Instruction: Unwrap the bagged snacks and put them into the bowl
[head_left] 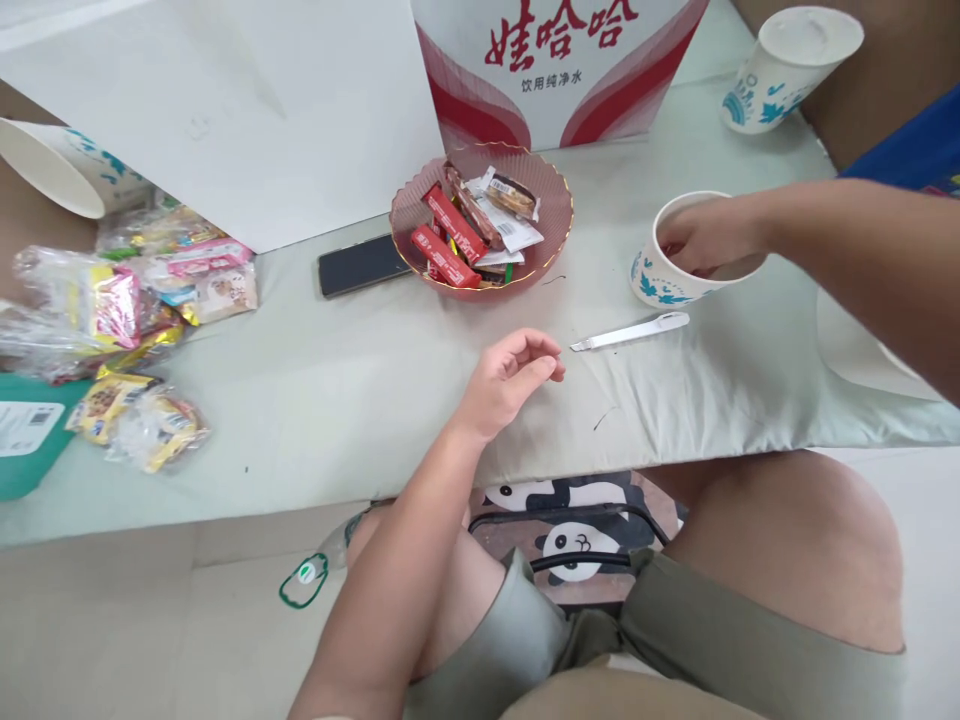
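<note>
Green cloth, white leaf-print cup mid-right. Right hand is in it, can't tell what its fingers do. Left hand: fingers loosely curled toward thumb. Box, top center, reads 娃哈哈 饮用纯净水.

You wear grey-green shorts — plain cloth, ending above your bare knees. Your forearms are bare too — a beige top shows at your waist.

White, blue-leafed paper cup
</note>
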